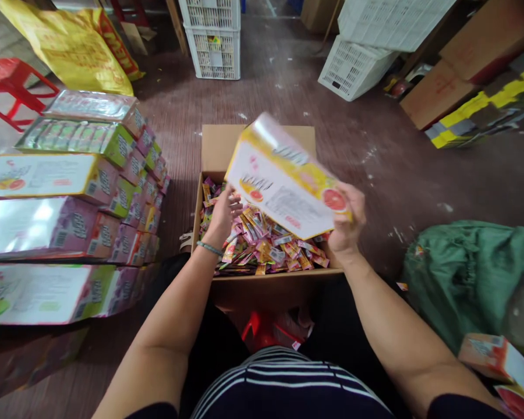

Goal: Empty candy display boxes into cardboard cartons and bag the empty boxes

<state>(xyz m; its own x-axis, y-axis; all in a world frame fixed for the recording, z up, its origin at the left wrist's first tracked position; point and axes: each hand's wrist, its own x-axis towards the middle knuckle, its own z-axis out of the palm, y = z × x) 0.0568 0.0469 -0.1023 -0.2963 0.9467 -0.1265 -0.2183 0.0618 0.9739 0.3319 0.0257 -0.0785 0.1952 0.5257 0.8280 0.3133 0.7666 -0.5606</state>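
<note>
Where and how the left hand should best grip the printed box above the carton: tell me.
Probably the left end, coming from that side, where the left hand is: the printed box is long and slanted, and the right hand grips the opposite end.

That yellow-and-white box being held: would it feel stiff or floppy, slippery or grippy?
The yellow-and-white box is probably fairly stiff: its edges look straight while the right hand grips one end. It may be slightly slippery, since one side shines.
</note>
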